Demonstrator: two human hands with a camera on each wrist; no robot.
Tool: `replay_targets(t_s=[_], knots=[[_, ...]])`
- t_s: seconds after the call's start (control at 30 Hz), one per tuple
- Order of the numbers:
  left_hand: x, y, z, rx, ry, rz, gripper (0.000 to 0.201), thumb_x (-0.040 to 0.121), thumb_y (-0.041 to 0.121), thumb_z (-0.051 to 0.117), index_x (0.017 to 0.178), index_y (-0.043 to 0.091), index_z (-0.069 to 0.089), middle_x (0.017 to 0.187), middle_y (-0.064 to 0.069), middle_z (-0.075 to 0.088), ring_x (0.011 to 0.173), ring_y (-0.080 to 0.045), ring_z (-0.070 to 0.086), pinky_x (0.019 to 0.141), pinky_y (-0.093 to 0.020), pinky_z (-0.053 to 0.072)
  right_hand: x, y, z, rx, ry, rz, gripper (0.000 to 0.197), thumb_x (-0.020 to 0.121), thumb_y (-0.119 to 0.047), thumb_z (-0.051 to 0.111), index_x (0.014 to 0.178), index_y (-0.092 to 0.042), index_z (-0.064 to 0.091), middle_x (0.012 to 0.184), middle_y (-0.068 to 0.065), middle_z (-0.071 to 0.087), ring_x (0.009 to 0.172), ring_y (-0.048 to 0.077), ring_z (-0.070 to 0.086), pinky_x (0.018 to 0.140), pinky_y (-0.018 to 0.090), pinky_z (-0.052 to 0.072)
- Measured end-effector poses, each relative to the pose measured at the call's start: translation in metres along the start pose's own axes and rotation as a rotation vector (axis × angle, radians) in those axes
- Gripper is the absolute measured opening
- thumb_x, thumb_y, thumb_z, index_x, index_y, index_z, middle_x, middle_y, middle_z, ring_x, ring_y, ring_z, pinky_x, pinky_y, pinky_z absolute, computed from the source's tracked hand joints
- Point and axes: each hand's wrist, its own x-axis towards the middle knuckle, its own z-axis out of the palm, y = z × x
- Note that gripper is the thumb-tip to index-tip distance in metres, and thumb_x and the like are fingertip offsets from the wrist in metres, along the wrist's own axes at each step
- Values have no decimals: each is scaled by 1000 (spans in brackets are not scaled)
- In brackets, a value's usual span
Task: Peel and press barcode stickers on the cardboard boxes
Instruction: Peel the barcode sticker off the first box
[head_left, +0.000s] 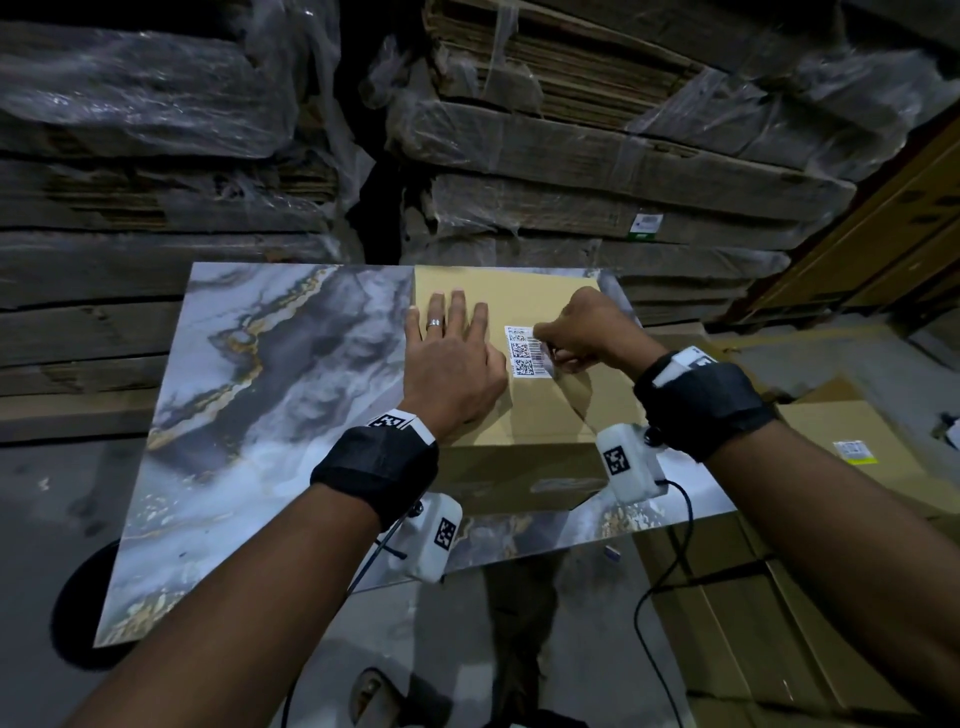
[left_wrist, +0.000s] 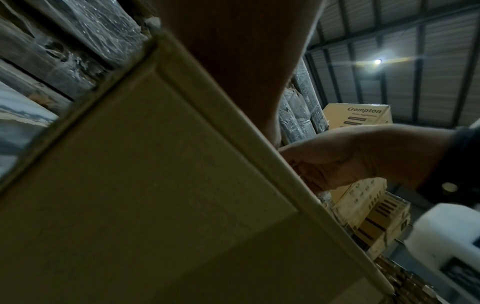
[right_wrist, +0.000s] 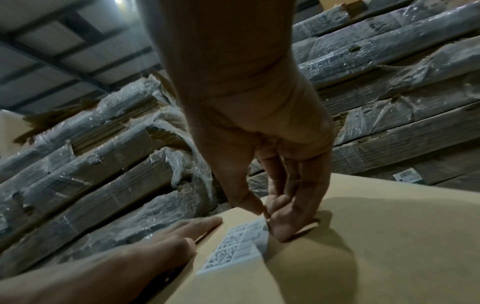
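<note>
A tan cardboard box (head_left: 545, 415) lies on the marble-patterned table top (head_left: 249, 426). On its lid sits a white barcode sticker (head_left: 522, 351), its right edge lifted slightly. My left hand (head_left: 452, 353) rests flat on the lid just left of the sticker, fingers straight. My right hand (head_left: 550, 345) pinches the sticker's right edge between thumb and fingertips. In the right wrist view the sticker (right_wrist: 233, 246) lies on the box (right_wrist: 376, 246), with the right hand (right_wrist: 267, 214) at its far corner and the left hand (right_wrist: 155, 242) beside it. The left wrist view shows the box side (left_wrist: 155, 205).
Tall stacks of plastic-wrapped flattened cartons (head_left: 571, 156) stand right behind the table. More cardboard boxes (head_left: 831, 597) sit low on the right, one with a label (head_left: 852, 449). Cables hang from the wrist cameras at the table's front edge.
</note>
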Motion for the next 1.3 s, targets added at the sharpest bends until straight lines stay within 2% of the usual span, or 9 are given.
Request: replay_targets(t_s=[0.1, 0.23, 0.33, 0.47, 0.83, 1.0, 1.17, 1.23, 1.3], knots=[[0, 0, 1, 11, -9, -4, 75, 90, 46, 13, 158, 18, 30, 165, -14, 23, 152, -34, 19, 121, -58, 14, -9, 10, -3, 128, 44, 5, 23, 92, -18, 71, 80, 2, 70, 77, 20, 74, 75, 35, 76, 75, 50, 64], [1, 0, 1, 19, -10, 4, 75, 90, 46, 13, 158, 17, 29, 165, -15, 23, 152, -35, 19, 121, -59, 14, -24, 20, 9, -21, 164, -125, 18, 87, -16, 76, 72, -6, 76, 68, 11, 67, 70, 25, 72, 71, 48, 61], [0, 0, 1, 15, -11, 0, 76, 89, 45, 12, 158, 18, 29, 166, -14, 22, 153, -34, 18, 122, -58, 12, -23, 22, 27, -116, 221, -167, 20, 80, -17, 73, 64, -6, 70, 59, 10, 66, 61, 29, 65, 61, 46, 57], [0, 0, 0, 0, -14, -3, 75, 90, 45, 14, 159, 18, 28, 166, -14, 20, 153, -34, 17, 122, -58, 10, -15, 18, 32, -124, 275, -148, 13, 78, -18, 73, 70, -11, 66, 69, 7, 66, 67, 29, 66, 61, 42, 59], [-1, 0, 2, 0, 8, 2, 76, 89, 45, 14, 157, 17, 31, 165, -15, 24, 152, -34, 20, 122, -58, 12, -8, 5, 19, -174, 143, -42, 41, 80, -37, 79, 73, -15, 45, 99, 17, 67, 96, 36, 64, 68, 33, 41], [0, -1, 2, -4, 4, 0, 75, 90, 46, 16, 158, 18, 30, 166, -14, 23, 153, -34, 19, 122, -58, 12, -8, -2, 8, -136, 52, -5, 45, 88, -45, 75, 72, -14, 46, 73, 5, 57, 74, 26, 58, 50, 28, 34], [1, -1, 3, -3, 1, -7, 72, 92, 45, 18, 158, 18, 29, 166, -14, 22, 153, -34, 18, 122, -58, 13, -5, -3, -2, 29, -53, 44, 30, 89, -30, 76, 93, -2, 68, 78, 13, 71, 60, 25, 68, 58, 34, 60], [1, -1, 3, -1, -2, -6, 72, 92, 45, 18, 158, 18, 29, 166, -14, 21, 153, -34, 17, 122, -58, 12, -9, 2, -5, 153, -94, 77, 22, 93, -19, 73, 96, 3, 71, 70, 13, 66, 50, 21, 60, 55, 33, 60], [1, -1, 3, -4, -2, -4, 72, 92, 45, 18, 158, 18, 28, 166, -14, 21, 153, -34, 17, 122, -58, 12, -11, 9, -6, 198, -101, 84, 22, 93, -15, 73, 95, 6, 71, 71, 15, 67, 56, 23, 58, 61, 40, 64]])
